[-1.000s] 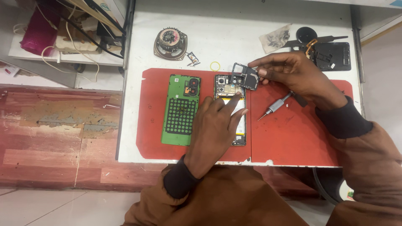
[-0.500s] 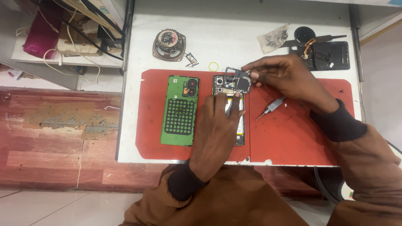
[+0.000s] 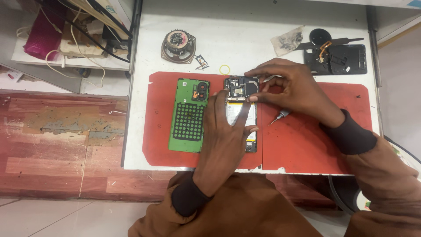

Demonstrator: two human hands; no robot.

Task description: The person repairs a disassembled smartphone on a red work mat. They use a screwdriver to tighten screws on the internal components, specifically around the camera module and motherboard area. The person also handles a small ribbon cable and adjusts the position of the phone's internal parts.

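Phone (image 3: 240,115) lies opened, battery exposed, under hands.

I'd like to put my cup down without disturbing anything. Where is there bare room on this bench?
Bare patches: the white top between the speaker and the rag, and the red mat right of the screwdriver. Crowded: the mat's middle, where the left hand and right hand work on the opened phone beside the green cover.

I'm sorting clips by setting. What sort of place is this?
Probably a phone repair bench: an opened phone lies on a red work mat under both hands, its green back cover beside it, with a small screwdriver nearby.
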